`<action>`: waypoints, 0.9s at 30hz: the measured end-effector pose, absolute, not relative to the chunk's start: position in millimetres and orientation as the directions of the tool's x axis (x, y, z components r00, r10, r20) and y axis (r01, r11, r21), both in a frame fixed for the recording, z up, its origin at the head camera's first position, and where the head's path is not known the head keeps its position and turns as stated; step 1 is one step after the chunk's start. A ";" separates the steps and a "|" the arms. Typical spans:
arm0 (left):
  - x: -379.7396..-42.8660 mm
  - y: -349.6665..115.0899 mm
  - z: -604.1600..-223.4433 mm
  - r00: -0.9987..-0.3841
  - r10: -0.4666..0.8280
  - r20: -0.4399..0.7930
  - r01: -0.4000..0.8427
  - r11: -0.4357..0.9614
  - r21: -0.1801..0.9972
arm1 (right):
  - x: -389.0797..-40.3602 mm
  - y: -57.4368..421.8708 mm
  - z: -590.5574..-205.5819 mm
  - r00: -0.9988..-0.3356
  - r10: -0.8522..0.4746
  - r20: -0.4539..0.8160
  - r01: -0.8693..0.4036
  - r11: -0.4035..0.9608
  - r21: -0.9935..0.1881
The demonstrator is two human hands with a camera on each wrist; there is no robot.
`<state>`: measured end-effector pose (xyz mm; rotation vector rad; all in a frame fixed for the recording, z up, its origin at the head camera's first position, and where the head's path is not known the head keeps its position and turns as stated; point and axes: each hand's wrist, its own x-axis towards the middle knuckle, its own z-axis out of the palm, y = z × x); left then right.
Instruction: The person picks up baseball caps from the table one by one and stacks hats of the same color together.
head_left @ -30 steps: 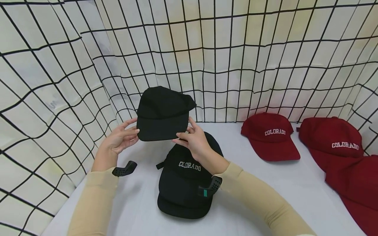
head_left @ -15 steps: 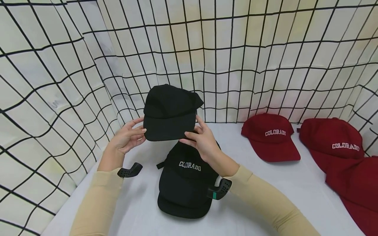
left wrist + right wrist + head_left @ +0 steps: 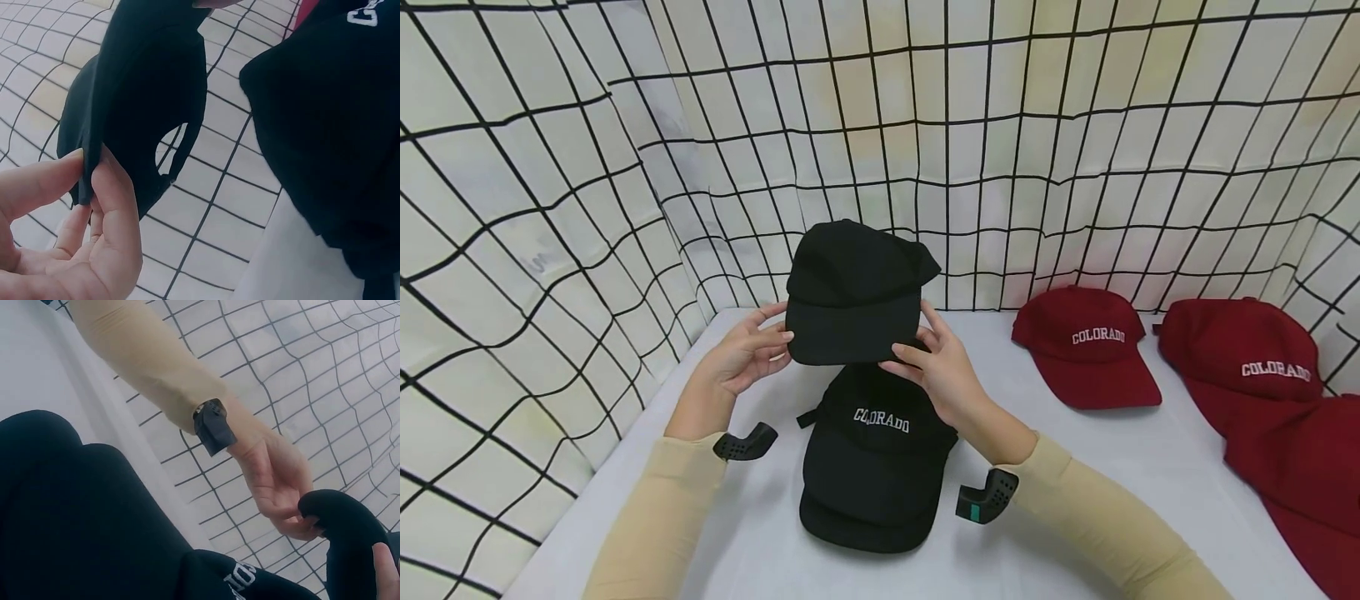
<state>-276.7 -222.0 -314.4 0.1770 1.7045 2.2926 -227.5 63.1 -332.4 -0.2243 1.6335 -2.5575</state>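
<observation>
In the head view a black cap is held up in the air, its plain brim toward me and its crown above. My left hand pinches the brim's left side between thumb and fingers; in the left wrist view the left hand has the brim between thumb and fingers, and the cap's rear opening shows. My right hand pinches the brim's right side. Below and nearer me, black caps lie overlapped on the white surface, the upper one lettered COLORADO. The held cap hides part of their far end.
Red COLORADO caps lie at the right: one red cap alone, and overlapping red caps cut off by the frame's edge. White walls with a black grid net enclose the back and sides of the white tabletop.
Both hands have carried the held black cap to the right, and it is now slightly lower than half a second ago. The caps on the table have not moved.
</observation>
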 end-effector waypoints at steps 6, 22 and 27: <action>-275.0 -215.8 -319.8 -0.950 0.304 -0.069 -0.151 -0.253 0.956 | -221.3 70.0 -336.4 -0.986 -0.161 0.041 0.030 -0.414 -0.910; -269.8 -201.8 -331.3 -0.936 0.334 -0.111 -0.204 -0.260 0.944 | -214.1 89.3 -351.3 -0.973 -0.217 -0.078 0.175 -0.475 -0.863; -270.7 -197.1 -331.9 -0.929 0.348 -0.122 -0.224 -0.268 0.937 | -211.2 94.5 -352.0 -0.970 -0.216 -0.111 0.208 -0.501 -0.840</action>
